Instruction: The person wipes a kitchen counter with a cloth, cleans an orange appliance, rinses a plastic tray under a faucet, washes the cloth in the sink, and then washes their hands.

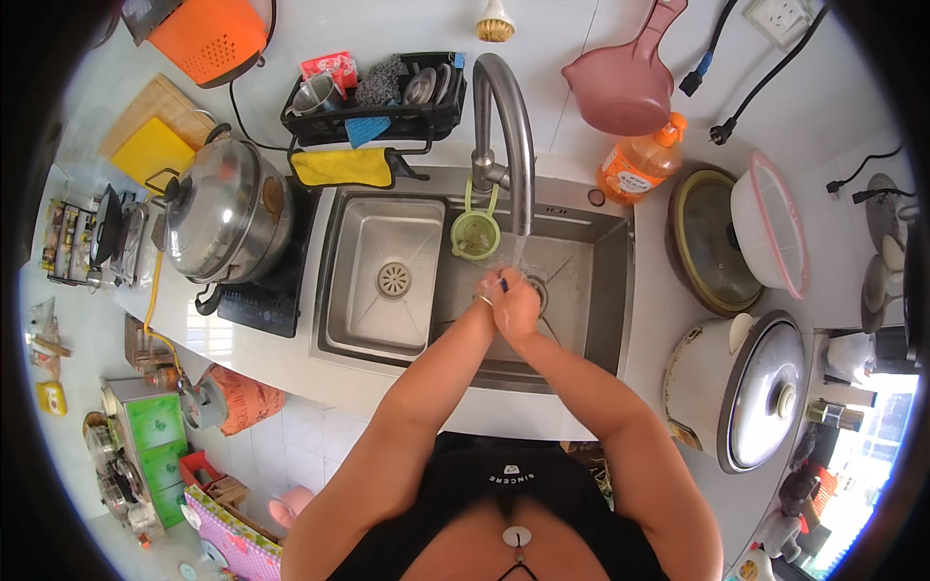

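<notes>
Both hands are together over the right basin of the steel sink (603,334), under water from the grey curved faucet (502,92). My left hand (486,288) is closed and pressed against my right hand (517,305), whose fingers are curled. A small dark blue thing (504,285) shows between them, too small to name. The fingertips are partly hidden by each other and the water. Just beyond my left hand, a green strainer cup (476,235) hangs by the faucet base.
Left of the sink, a steel steamer pot (228,213) stands on a black cooktop (262,305). Behind are a black dish rack (426,121) and a yellow cloth (344,168). At right stand an orange soap bottle (635,169), a glass lid (717,242) and a large lidded pot (712,378).
</notes>
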The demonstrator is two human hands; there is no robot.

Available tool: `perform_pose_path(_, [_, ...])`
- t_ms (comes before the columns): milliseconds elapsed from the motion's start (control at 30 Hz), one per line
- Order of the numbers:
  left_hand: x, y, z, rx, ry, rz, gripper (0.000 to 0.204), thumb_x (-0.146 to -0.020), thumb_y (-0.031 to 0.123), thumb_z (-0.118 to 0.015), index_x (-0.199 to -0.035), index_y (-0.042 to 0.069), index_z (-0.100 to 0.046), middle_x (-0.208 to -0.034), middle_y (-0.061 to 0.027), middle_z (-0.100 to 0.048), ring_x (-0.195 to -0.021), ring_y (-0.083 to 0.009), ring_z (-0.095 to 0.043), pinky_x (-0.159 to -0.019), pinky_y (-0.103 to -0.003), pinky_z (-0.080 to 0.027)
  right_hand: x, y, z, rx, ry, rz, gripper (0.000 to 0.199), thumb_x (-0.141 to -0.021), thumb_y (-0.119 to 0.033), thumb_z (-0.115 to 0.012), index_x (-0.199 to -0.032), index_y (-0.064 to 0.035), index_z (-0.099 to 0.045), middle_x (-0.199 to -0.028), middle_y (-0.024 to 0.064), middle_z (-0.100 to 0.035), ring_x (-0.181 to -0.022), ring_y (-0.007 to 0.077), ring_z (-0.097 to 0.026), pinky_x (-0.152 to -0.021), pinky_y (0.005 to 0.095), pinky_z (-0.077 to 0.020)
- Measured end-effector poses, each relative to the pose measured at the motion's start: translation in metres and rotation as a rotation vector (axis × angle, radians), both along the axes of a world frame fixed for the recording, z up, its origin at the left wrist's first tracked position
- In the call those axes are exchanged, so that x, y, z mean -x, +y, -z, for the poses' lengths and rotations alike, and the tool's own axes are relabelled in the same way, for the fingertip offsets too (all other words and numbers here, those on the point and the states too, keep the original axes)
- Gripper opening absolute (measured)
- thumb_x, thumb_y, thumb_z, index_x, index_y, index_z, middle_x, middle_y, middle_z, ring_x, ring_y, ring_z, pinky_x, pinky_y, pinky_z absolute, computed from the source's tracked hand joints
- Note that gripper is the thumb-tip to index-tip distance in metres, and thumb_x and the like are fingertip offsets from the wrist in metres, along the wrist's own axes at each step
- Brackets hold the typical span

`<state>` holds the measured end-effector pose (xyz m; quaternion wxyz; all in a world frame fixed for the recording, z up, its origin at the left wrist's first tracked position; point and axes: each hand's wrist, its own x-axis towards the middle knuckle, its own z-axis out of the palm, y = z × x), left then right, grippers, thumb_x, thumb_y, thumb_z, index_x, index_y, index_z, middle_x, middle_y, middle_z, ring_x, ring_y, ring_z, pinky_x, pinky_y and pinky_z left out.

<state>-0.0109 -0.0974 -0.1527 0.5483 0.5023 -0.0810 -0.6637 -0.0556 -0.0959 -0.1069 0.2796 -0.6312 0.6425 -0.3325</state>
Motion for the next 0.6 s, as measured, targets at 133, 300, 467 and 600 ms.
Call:
perform_pose_path(133, [0.008, 0.009, -0.026, -0.233, 0.267, -0.029, 0.026, -0.090, 0.031, -0.046, -0.096, 0.007, -0.055, -0.084, -0.0079, -0.060, -0.076, -0.0186, -0.061, -0.061, -0.035, -0.048, 0.021, -0.037, 0.017, -0.091, -0.017, 0.043, 0.027, -0.079, -0.027, -0.059, -0.078, -0.0005, -0.062, -0.080, 0.0258, -0.061, -0.077, 0.0435, -0.059, -0.068, 0.0453, -0.0478])
perform_pose_path(300, [-0.004, 0.002, -0.022, -0.084, 0.190, -0.030, 0.025, -0.091, 0.029, -0.046, -0.097, 0.007, -0.056, -0.088, -0.0073, -0.058, -0.080, -0.0187, -0.059, -0.067, -0.033, -0.048, -0.008, 0.005, -0.030, -0.004, 0.035, -0.024, 0.023, -0.082, -0.023, -0.058, -0.080, -0.0008, -0.063, -0.076, 0.0242, -0.062, -0.073, 0.0421, -0.061, -0.066, 0.0445, -0.0480])
perform_pose_path(467, [0.007, 0.005, -0.042, -0.260, -0.009, 0.070, 0.026, -0.092, 0.030, -0.047, -0.094, 0.005, -0.056, -0.095, -0.0081, -0.059, -0.079, -0.0201, -0.059, -0.067, -0.036, -0.048, 0.037, -0.048, 0.005, -0.346, -0.100, 0.170, 0.021, -0.078, -0.027, -0.060, -0.081, -0.0055, -0.061, -0.076, 0.0214, -0.060, -0.074, 0.0413, -0.059, -0.067, 0.0444, -0.0478])
perform_pose_path(600, [-0.032, -0.002, 0.000, 0.306, -0.152, 0.166, 0.026, -0.092, 0.029, -0.047, -0.100, 0.006, -0.055, -0.094, -0.0058, -0.059, -0.083, -0.0183, -0.058, -0.071, -0.034, -0.048, -0.018, 0.014, -0.042, 0.046, 0.036, -0.130, 0.020, -0.078, -0.026, -0.062, -0.082, -0.0069, -0.061, -0.085, 0.0204, -0.062, -0.079, 0.0391, -0.059, -0.068, 0.0431, -0.0474])
